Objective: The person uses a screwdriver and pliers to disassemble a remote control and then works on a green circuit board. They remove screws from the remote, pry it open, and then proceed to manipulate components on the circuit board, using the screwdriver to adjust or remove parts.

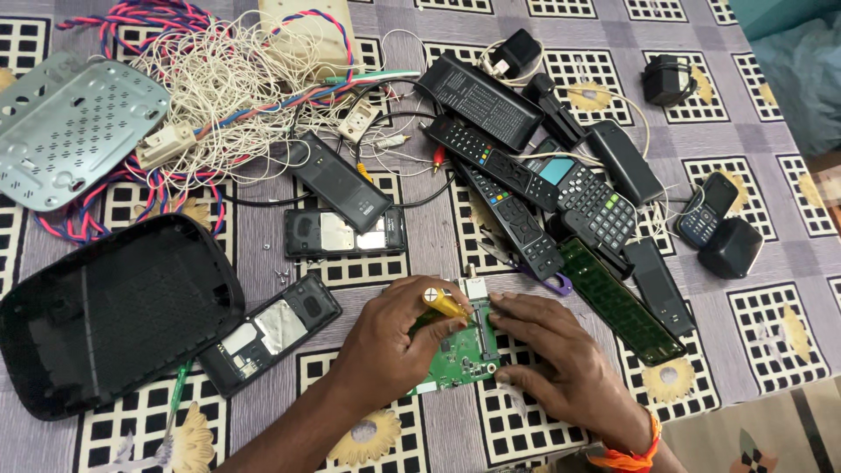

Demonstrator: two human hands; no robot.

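Note:
A small green circuit board (pixel 460 357) lies on the patterned tablecloth near the front edge. My left hand (pixel 390 337) is closed around a yellow-handled screwdriver (pixel 443 302), its tip pointing down at the board's top edge. My right hand (pixel 565 363) rests flat on the board's right side, fingers spread and pressing on it. An orange thread band circles my right wrist.
A black router shell (pixel 109 311) and grey perforated metal plate (pixel 70 127) lie at the left. Two opened phones (pixel 267 333) (pixel 346 232), several remote controls (pixel 508 188), a long green circuit strip (pixel 622 302), tangled wires (pixel 223 83), chargers and tiny loose screws (pixel 282 276) crowd the table.

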